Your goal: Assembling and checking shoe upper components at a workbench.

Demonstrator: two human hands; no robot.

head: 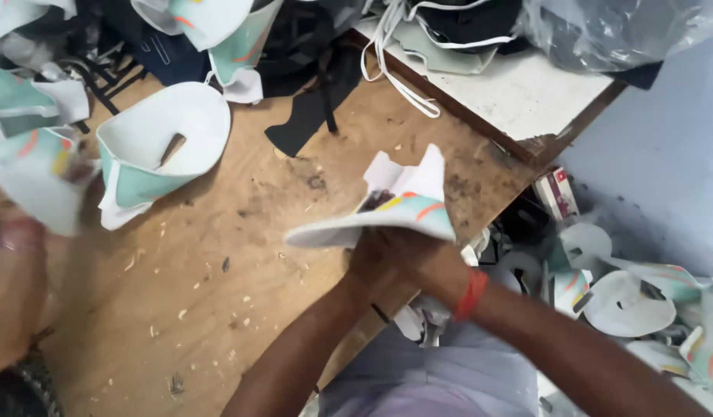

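A curved piece of white and mint-green sheet material (395, 208), marked with orange and yellow streaks and a dark patch near its middle, sits above the near edge of a worn wooden table (241, 255). Both hands meet under it. The left hand (372, 259) and the right hand (430, 266) are pressed together with fingers curled closed around its lower edge, though motion blur hides exactly how each finger lies. A red band (472, 293) circles the right wrist.

On the table to the left lies one similar piece curled into an open loop (159, 143), white inside and mint outside. At the far left another person's hand (20, 232) holds a blurred piece of the same kind (36, 177). Two more such pieces hang over the table's far edge (217, 31), beside black straps and fabric (310, 85). A white-topped board (519, 93) lies at the far right with white cords (395, 69) trailing over it. On the floor to the right lies a heap of several like pieces (634, 301), too overlapped to count.
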